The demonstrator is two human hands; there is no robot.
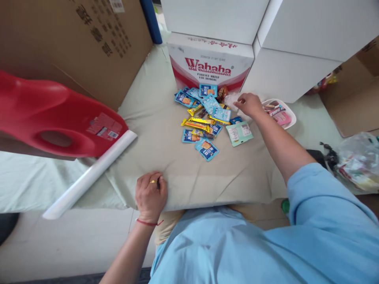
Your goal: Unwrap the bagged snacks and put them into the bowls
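Note:
My right hand (248, 104) reaches over the snack pile, its fingers pinched on a whitish, see-through plastic packet (232, 101). Below that hand lies a pale green packet (239, 133). The pile holds several blue snack packets (207, 149) and yellow-wrapped bars (196, 124), with a brown packet (222, 93) at its back. Just right of my right wrist, a white tray (293, 118) carries pink and dark packaged snacks. My left hand (151, 195) rests as a loose fist at the table's front edge, apart from the snacks; nothing shows in it.
A Wahaha water carton (211, 65) stands behind the pile, among white boxes (299, 75). At left are a large cardboard box (74, 47), a red plastic jug (59, 114) and a white roll (91, 173). A clear plastic bag (359, 161) lies at right on the cloth-covered table (156, 146).

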